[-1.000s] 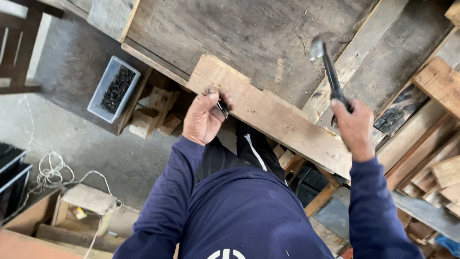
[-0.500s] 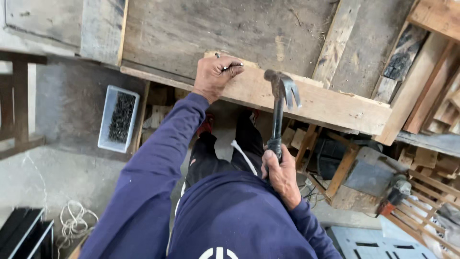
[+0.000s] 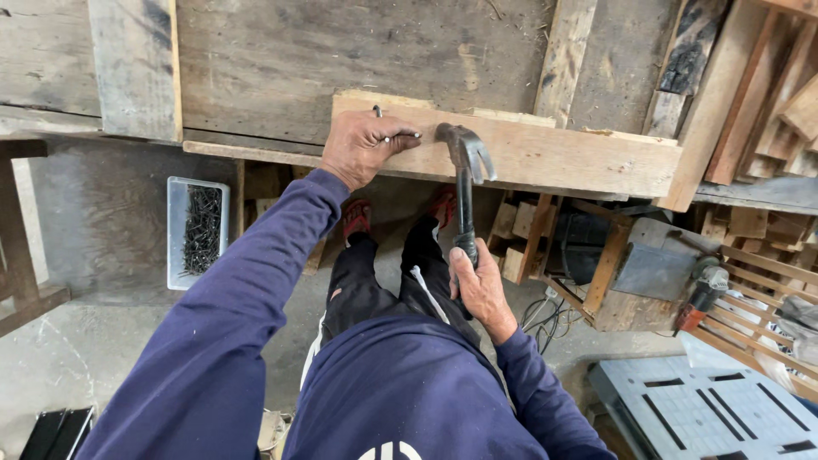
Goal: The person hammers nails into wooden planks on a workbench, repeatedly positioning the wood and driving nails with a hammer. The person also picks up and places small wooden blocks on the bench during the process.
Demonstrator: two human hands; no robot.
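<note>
Grey plastic tray (image 3: 175, 232) of dark nails (image 3: 202, 228) on floor, left hand (image 3: 362, 146) pinching nail (image 3: 400, 135) against pale wooden plank (image 3: 562, 156), right hand (image 3: 481, 288) closed around black claw hammer (image 3: 464, 183), head beside nail.

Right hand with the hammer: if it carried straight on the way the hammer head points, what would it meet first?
Probably the nail pinched in the left hand on the pale plank. The right hand holds the hammer head just beside it; depth is unclear.
</note>
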